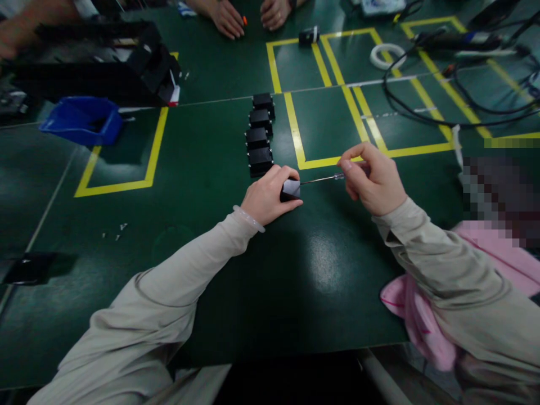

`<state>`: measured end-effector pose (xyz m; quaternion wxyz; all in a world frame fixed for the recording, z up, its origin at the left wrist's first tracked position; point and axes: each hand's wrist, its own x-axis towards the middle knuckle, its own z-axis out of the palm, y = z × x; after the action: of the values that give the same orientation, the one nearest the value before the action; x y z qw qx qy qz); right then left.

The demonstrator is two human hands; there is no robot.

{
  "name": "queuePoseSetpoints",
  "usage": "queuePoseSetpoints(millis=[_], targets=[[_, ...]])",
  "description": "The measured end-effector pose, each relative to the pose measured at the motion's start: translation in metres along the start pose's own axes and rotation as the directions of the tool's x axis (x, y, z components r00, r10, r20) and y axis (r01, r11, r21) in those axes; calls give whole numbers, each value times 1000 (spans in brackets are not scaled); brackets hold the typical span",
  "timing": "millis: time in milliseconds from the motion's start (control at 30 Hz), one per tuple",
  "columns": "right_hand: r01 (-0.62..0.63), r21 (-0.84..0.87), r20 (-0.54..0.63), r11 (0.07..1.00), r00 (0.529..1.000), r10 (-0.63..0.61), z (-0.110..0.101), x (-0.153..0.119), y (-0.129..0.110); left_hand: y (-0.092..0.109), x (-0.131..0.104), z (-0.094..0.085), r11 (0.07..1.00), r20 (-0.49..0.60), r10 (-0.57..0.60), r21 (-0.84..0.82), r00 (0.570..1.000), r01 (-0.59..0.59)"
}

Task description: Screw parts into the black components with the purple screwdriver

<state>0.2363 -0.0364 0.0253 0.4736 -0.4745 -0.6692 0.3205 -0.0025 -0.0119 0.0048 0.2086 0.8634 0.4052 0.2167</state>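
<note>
One black block (290,190), frame centre, pinched between left hand's (270,197) thumb and fingers; one screwdriver (323,179), handle pinched by right hand's (369,177) fingertips, shaft reaching the block; four black blocks (258,135) above.

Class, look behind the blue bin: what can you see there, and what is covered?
Behind the blue bin, a long black casing shows; the bin hides part of its lower edge.
</note>
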Motion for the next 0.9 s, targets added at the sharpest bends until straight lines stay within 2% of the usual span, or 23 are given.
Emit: queuePoseSetpoints(millis=[167, 333, 633, 900], targets=[[10, 58, 1, 998, 1000, -10, 1, 9, 6, 0, 0, 0, 1000, -2, -10, -2, 1000, 10], [1, 46, 6, 999, 1000, -1, -2, 13, 10, 0, 0, 0, 1000, -2, -7, 6, 1000, 7], [60, 5, 4, 998, 998, -60, -6, 0, 11, 1, -2, 0, 1000, 18, -3, 4, 1000, 2], [-23, 17, 25, 1000, 999, 22, -7, -3, 10, -1, -3, 0, 1000, 18, 9, -3, 1000, -9]])
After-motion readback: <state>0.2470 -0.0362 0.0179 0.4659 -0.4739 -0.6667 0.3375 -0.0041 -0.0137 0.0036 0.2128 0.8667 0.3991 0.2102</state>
